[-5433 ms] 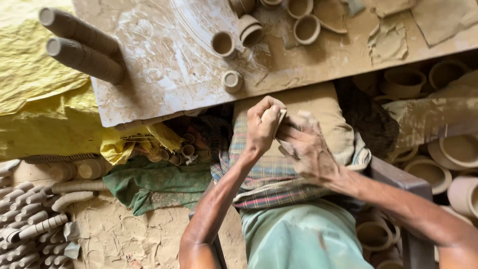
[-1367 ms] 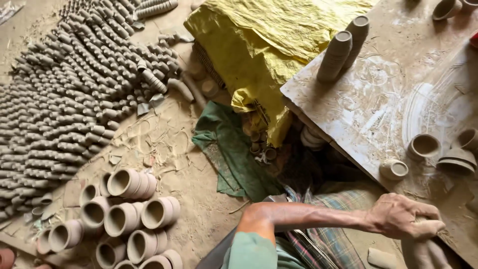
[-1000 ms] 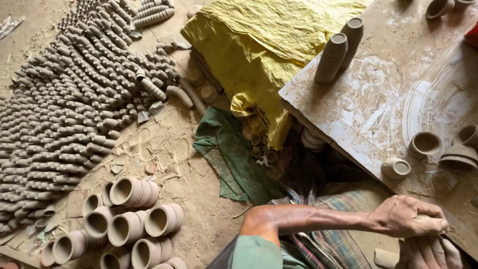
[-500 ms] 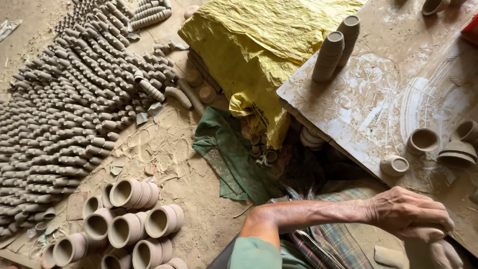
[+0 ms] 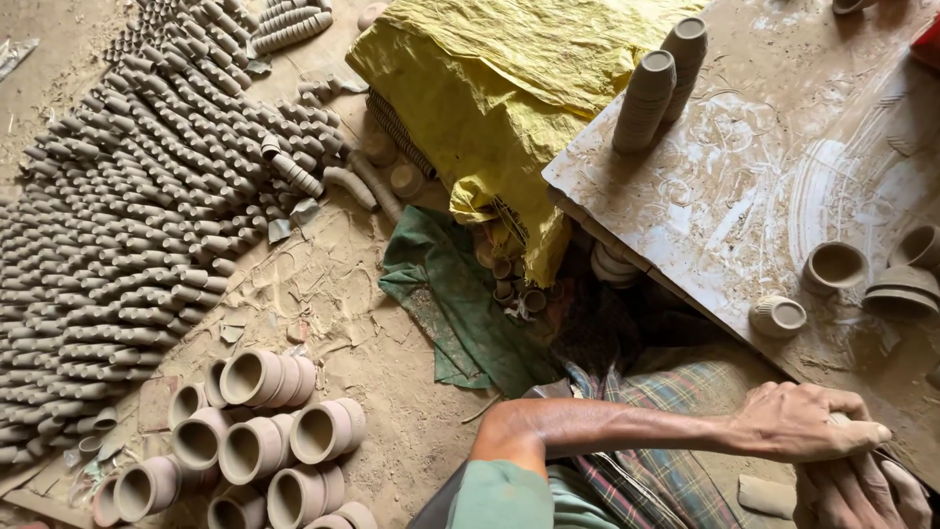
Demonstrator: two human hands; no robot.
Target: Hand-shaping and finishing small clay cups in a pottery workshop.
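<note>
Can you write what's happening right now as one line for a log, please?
left hand: laid over right hand, contents hidden | work board: clay cups, stacked cups | floor: cup rows, yellow sheet

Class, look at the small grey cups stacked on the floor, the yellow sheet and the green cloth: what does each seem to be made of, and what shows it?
Small grey cups stacked in nested rows: probably unfired clay, matt, dusty, uniformly grey-brown. Crinkled yellow sheet: likely plastic film, with sharp creases and a slight sheen. Green cloth: woven fabric, limp, softly folded, dust-stained. The left hand rests over the right hand; both are clay-smeared.
</note>
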